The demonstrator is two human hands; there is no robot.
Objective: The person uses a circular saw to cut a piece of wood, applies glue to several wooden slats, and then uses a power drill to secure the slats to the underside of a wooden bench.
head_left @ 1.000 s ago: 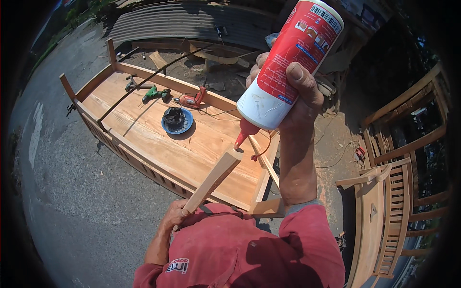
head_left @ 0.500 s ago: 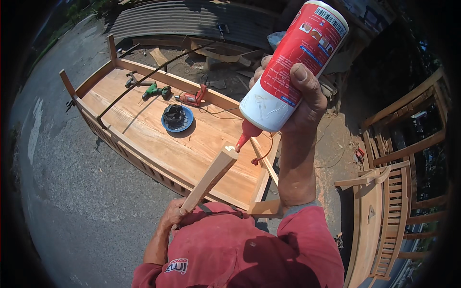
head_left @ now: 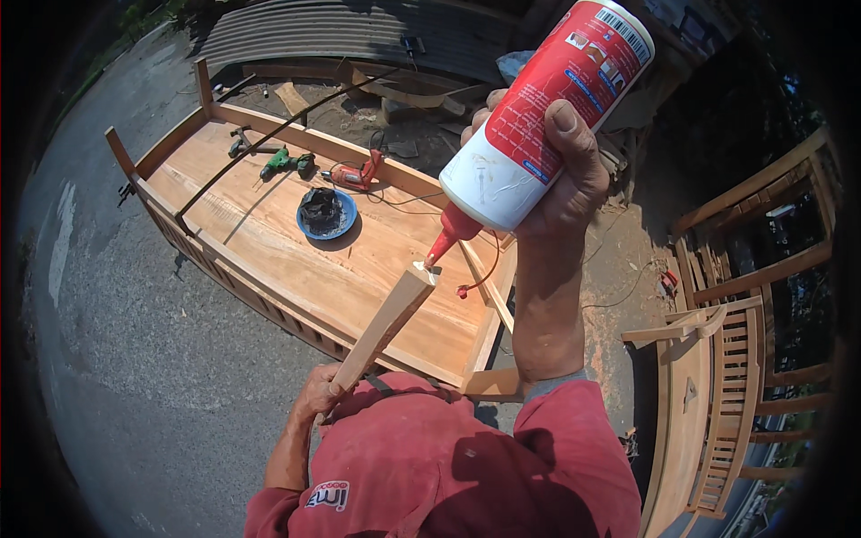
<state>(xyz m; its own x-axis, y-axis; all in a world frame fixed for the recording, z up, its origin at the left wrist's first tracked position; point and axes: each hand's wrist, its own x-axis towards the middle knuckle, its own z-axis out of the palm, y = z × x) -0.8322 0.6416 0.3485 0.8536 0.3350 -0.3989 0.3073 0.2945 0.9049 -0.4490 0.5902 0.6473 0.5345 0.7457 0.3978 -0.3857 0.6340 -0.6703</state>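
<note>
- Wooden stick (head_left: 386, 325), centre of frame: long axis runs lower left to upper right, upper end raised. Left hand (head_left: 316, 394) closed around its lower end, centre bottom.
- Glue bottle (head_left: 538, 121), red and white, upper right of centre: tilted, red nozzle pointing down-left, tip touching the stick's upper end. Right hand (head_left: 560, 170) wrapped tight around the bottle.
- Blue bowl (head_left: 326, 214), upper centre, holds something dark, on the wooden bed frame (head_left: 269, 224).
- Green drill (head_left: 285, 162) and red power tool (head_left: 357, 174) lie near the bowl.
- Wooden bench (head_left: 708, 394) at right edge.
- The bottle and right forearm cover part of the frame's right end.
</note>
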